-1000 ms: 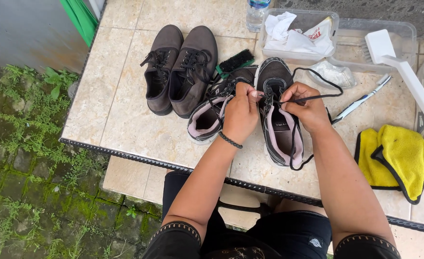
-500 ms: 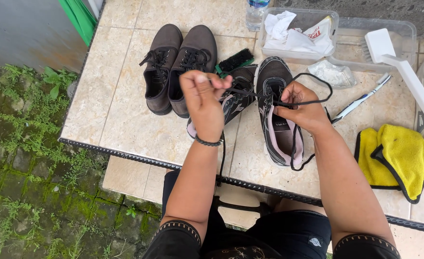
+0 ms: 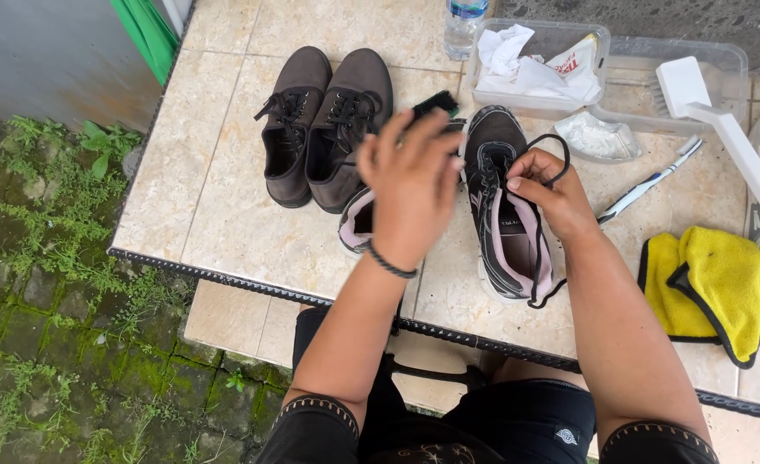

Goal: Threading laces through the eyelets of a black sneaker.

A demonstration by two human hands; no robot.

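A black and pink sneaker (image 3: 507,225) lies on the tiled table (image 3: 225,215), toe pointing away from me. My right hand (image 3: 545,193) rests on its tongue and pinches a loop of black shoelace (image 3: 559,148). My left hand (image 3: 412,185) is raised above the table, blurred, with its fingers curled; a dark strand of lace (image 3: 395,314) hangs beside its forearm. Behind that hand the second black and pink sneaker (image 3: 354,228) is mostly hidden.
A pair of brown lace-up shoes (image 3: 324,120) stands at the left, a black brush (image 3: 436,103) beside them. Further right are clear plastic trays (image 3: 698,60) with white cloths (image 3: 517,64), a white scrub brush (image 3: 715,112), a toothbrush (image 3: 646,185), a yellow cloth (image 3: 711,283) and a water bottle (image 3: 464,21).
My left hand has left the sneaker's laces, lifted up and to the left, then swung back toward the middle with the lace trailing. The right hand stays on the sneaker.
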